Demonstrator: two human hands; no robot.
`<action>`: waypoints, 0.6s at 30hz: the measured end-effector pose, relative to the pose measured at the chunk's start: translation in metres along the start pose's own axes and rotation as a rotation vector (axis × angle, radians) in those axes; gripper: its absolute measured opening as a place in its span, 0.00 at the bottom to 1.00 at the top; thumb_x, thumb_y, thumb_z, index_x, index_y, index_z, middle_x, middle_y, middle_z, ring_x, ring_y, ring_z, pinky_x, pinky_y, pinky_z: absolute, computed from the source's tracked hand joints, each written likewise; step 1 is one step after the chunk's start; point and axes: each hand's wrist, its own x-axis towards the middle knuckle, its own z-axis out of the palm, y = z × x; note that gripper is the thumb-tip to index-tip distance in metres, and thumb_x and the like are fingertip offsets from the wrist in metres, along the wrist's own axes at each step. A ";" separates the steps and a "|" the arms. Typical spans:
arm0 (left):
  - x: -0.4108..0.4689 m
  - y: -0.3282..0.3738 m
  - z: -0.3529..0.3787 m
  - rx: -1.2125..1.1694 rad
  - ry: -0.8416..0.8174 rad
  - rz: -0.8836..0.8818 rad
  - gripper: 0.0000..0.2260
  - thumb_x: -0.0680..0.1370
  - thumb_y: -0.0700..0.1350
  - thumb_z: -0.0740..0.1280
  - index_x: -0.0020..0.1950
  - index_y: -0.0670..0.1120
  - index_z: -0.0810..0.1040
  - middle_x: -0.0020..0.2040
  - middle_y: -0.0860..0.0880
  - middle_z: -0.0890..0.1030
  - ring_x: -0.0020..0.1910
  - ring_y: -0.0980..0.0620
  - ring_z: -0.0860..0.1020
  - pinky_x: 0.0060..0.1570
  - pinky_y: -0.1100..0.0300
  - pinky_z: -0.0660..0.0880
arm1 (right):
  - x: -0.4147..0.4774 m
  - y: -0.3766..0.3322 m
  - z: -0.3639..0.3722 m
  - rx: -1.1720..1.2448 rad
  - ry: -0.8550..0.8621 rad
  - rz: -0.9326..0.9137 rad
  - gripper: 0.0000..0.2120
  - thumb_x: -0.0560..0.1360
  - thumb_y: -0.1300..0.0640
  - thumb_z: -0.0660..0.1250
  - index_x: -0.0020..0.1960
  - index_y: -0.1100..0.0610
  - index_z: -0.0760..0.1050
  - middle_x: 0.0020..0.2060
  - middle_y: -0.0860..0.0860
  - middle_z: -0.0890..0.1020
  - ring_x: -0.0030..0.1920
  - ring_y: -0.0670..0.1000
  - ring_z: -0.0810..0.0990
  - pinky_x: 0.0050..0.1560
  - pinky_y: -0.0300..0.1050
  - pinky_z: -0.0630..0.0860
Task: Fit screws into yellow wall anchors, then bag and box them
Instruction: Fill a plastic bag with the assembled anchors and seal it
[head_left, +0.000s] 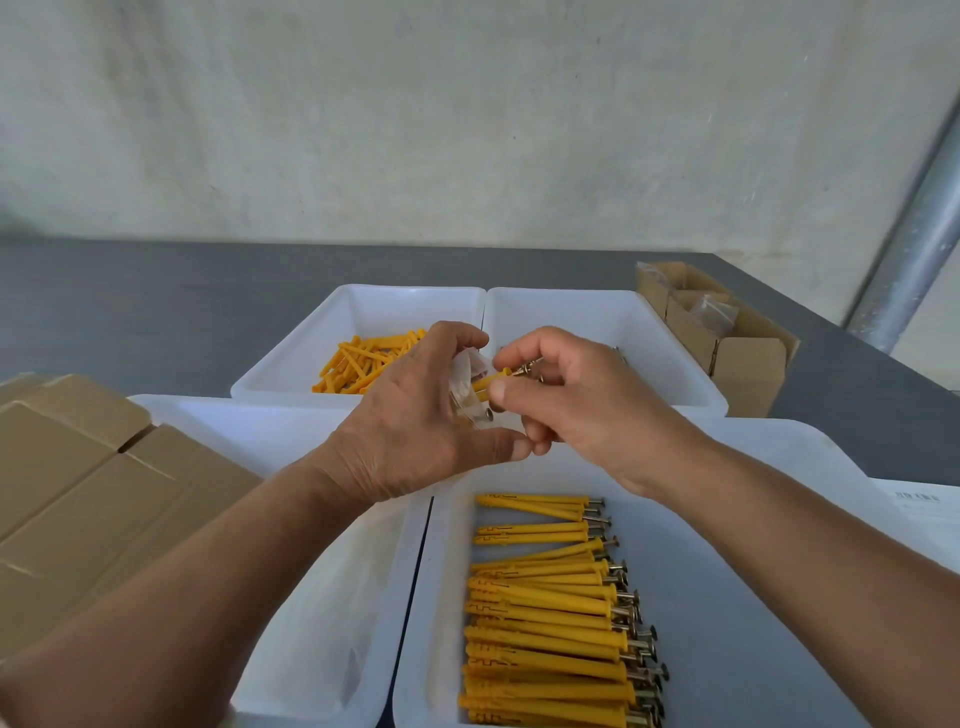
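Backdrop: pale wall (467, 104) at 12 o'clock, with a grey pole (914, 249) slanting at 2 o'clock.
Surface: dark grey table (156, 291) bearing four white tubs set two by two, rims touching.
Far-left tub (374, 306): at 11 o'clock, holds loose anchors (358, 364) in a heap.
Far-right tub (597, 322): at 1 o'clock, its contents mostly hidden behind the right hand.
Near-left tub (249, 436): at 8 o'clock, under the left forearm.
Near-right tub (727, 623): at 5 o'clock, holds fitted anchors (550, 613) in a rough row, screw heads pointing to 3 o'clock.
Left hand (415, 415): at centre, fingers curled round a small clear bag (467, 384), thumb under it.
Right hand (571, 395): just beside the left, thumb and forefinger pinching an anchor (493, 375); more screw heads show inside the curled fingers.
Anchor: yellow, nearly level, its tip at the bag's mouth; one screw head shows through the plastic below it.
Boxes (78, 493): closed brown cardboard at 9 o'clock, beside the near-left tub.
Carton (748, 364): open at 2 o'clock, with clear bags (714, 312) inside.
Paper (919, 509): white sheet at 4 o'clock.
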 end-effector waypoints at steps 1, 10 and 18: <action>0.000 -0.001 0.000 -0.006 0.000 -0.005 0.41 0.58 0.62 0.78 0.67 0.53 0.67 0.53 0.59 0.75 0.54 0.61 0.76 0.50 0.68 0.74 | 0.000 -0.001 -0.002 0.081 -0.008 0.040 0.08 0.76 0.56 0.70 0.54 0.52 0.76 0.28 0.47 0.80 0.29 0.45 0.79 0.34 0.38 0.78; 0.001 -0.001 0.000 -0.009 -0.006 -0.008 0.40 0.58 0.62 0.76 0.66 0.54 0.67 0.52 0.59 0.76 0.53 0.60 0.76 0.48 0.67 0.73 | -0.003 -0.003 0.001 0.185 -0.028 0.034 0.12 0.77 0.67 0.65 0.49 0.53 0.82 0.44 0.52 0.86 0.44 0.48 0.86 0.51 0.45 0.82; 0.000 -0.001 0.000 -0.008 -0.009 -0.006 0.39 0.57 0.63 0.75 0.65 0.55 0.66 0.53 0.59 0.76 0.52 0.62 0.76 0.47 0.70 0.71 | -0.004 -0.004 0.007 -0.035 0.090 -0.107 0.08 0.74 0.62 0.71 0.47 0.50 0.81 0.40 0.49 0.85 0.42 0.49 0.84 0.51 0.51 0.81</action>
